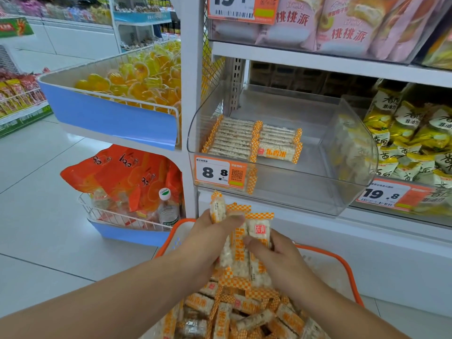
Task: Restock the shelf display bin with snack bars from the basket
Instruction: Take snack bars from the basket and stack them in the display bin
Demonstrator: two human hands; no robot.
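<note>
Both hands clamped: left hand (pixel 215 231) and right hand (pixel 274 253) gripping orange-checked puffed-rice snack bars (pixel 244 243) above the orange-rimmed plastic basket (pixel 342 263), below the clear plastic display bin (pixel 281 182). Probably light, brittle, slick-wrapped; best pinched mid-length across the flat faces.

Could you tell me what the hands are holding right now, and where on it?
Both hands, left and right, grip a bunch of snack bars around their middles.

The clear plastic display bin (pixel 281 192) is wide open on top, right half bare; two rows of orange-checkered wrapped snack bars (pixel 252 140) hog the left.
</note>
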